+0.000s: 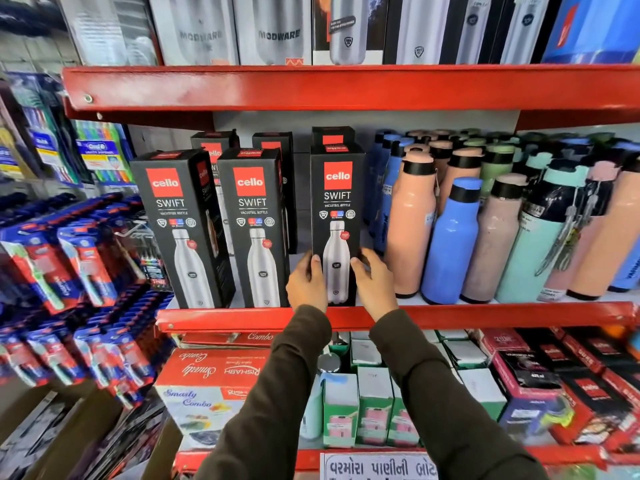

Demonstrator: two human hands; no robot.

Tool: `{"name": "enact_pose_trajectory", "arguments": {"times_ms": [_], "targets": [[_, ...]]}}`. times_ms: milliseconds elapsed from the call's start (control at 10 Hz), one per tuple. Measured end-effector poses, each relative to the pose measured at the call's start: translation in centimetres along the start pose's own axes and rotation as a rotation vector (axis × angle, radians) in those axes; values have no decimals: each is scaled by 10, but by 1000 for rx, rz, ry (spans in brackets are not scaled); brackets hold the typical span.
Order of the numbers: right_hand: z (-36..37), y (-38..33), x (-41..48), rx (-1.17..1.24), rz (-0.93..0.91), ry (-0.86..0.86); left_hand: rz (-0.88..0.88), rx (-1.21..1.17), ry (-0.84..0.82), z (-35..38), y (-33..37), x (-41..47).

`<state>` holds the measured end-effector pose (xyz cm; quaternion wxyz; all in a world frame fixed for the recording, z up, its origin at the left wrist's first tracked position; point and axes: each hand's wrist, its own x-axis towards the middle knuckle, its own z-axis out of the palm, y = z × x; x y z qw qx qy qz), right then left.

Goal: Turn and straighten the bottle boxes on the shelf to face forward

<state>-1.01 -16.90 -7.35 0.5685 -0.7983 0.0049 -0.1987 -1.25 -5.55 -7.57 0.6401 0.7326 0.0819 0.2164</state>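
Observation:
Three black bottle boxes with red logos stand at the front of the middle red shelf (519, 315). The left box (180, 226) is angled and shows its right side. The middle box (254, 223) is turned a little too. The right box (337, 209) faces forward. My left hand (306, 282) grips that right box's lower left edge, and my right hand (372, 284) grips its lower right edge. More black boxes (273, 143) stand in a row behind, mostly hidden.
Loose pink, blue and mint bottles (450, 237) crowd the shelf right of the boxes. Steel-bottle boxes (277, 29) fill the shelf above. Red, green and black cartons (214, 375) sit on the shelf below. Toothbrush packs (79, 261) hang at the left.

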Motion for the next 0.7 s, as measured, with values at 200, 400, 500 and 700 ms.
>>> {"name": "enact_pose_trajectory", "arguments": {"times_ms": [200,400,500,700], "targets": [[-5,0,-14,-25,-10,-12,44,-17,-14,-10,-1,-15],[-8,-2,-21,-45,-6,-16,51,-9,-46,-14,-1,-19],[-9,-6,-24,-49,6,-20,50,-6,-59,-16,2,-22],[-21,-21,-23,-62,15,-90,110,-6,-65,-15,6,-24]]}}
